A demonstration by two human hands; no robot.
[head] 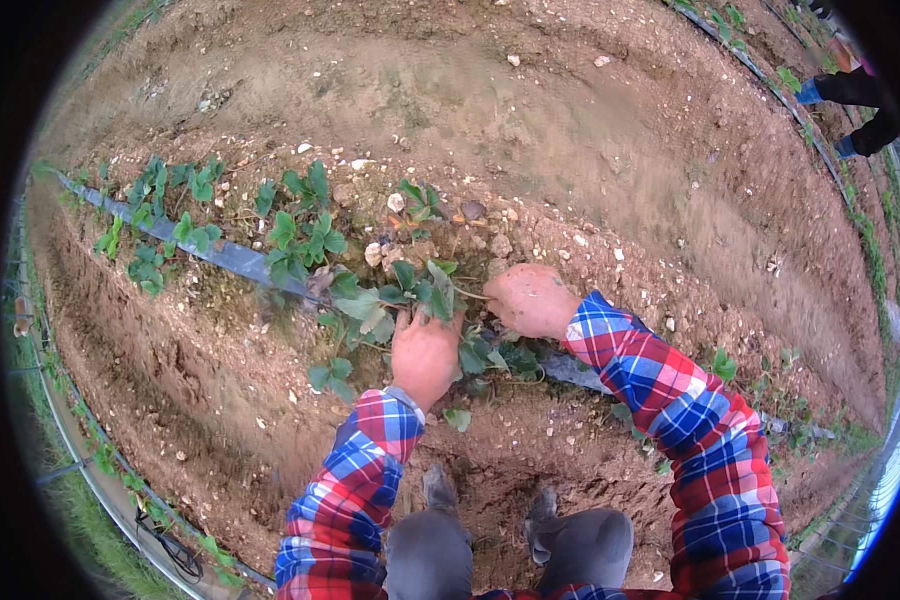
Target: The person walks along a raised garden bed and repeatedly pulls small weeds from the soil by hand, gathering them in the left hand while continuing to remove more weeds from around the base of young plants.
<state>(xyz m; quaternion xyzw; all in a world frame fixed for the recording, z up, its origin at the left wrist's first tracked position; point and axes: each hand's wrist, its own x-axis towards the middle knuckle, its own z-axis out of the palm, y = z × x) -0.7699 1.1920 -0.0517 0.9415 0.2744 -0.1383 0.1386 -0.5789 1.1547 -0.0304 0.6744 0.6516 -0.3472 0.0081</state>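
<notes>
My left hand (pixel 424 358) reaches into a leafy strawberry plant (pixel 366 306), its fingers partly hidden among the leaves. Whether those fingers grip a stem cannot be made out. Just to the right, my right hand (pixel 529 301) is closed, with a thin leaf stalk (pixel 471 293) pinched at its fingertips. That stalk runs left toward the leaves above my left hand. More strawberry leaves (pixel 506 356) spread low between and below both hands. A flat grey drip hose (pixel 244 260) passes along the bed and under the plants.
Other strawberry plants (pixel 311 236) grow along the soil bed to the left. Pale stones (pixel 396 202) dot the soil. My boots (pixel 440 487) stand in the near furrow. At the upper right are another person's legs (pixel 855 88). A black cable coil (pixel 176 551) lies lower left.
</notes>
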